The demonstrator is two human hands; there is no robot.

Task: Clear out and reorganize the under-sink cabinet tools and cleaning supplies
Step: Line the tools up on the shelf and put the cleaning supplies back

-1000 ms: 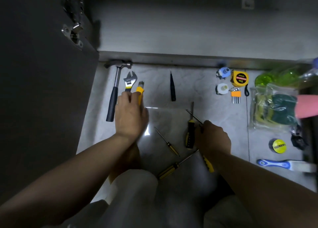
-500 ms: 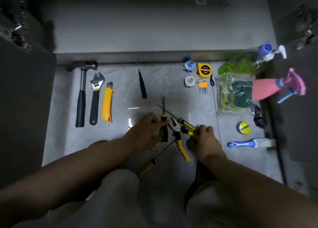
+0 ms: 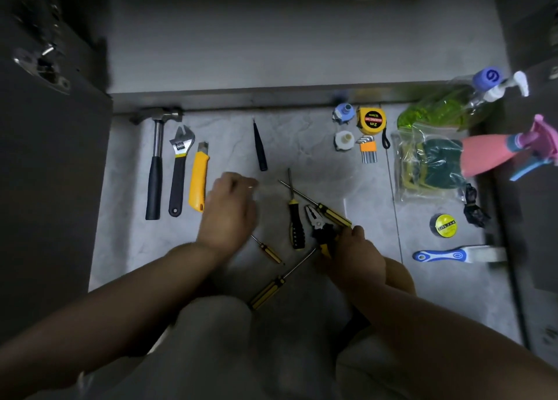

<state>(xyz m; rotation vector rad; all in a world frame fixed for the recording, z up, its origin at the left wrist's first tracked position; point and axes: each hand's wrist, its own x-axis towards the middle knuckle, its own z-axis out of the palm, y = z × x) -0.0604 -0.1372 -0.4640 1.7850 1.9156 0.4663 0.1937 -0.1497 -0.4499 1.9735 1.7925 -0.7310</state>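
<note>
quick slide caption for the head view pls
Right hand grips pliers among loose screwdrivers; left hand hovers beside a lined-up hammer, wrench and utility knife.

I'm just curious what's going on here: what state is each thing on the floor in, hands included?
pliers: jaws together, lying on the floor
right hand: grips the pliers' handles
left hand: above the floor, blurred, grip unclear
adjustable wrench: jaws open
tape measure: tape wound in
hex keys: clipped in their orange holder
plastic bag: holds scouring pads
cabinet door: swung open

Yellow knife, pink spray bottle, black-and-yellow pliers
</note>
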